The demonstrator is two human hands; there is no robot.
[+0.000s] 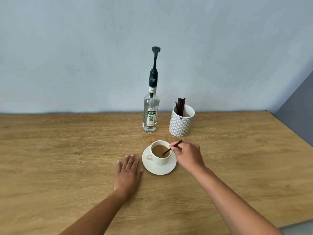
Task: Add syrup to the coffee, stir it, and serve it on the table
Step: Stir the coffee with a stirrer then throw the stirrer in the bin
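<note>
The wooden worktop runs wide and bare along its left half, and open room also lies toward its near edge around both forearms. Its far edge meets a pale wall; its right edge slants away at the far right corner.

Near the middle of the worktop a white cup of milky coffee stands on a white saucer, handle turned to the left. Toward the far edge, well apart from the cup, the syrup bottle with its dark pump stands upright, and just beside it on the right is a patterned holder with dark stir sticks.

The right hand has its grip closed in a pinch on a dark stir stick, whose lower end dips into the coffee. The left hand lies flat, grip open and fingers spread, on the worktop just left of the saucer, thumb near its rim, holding nothing.
</note>
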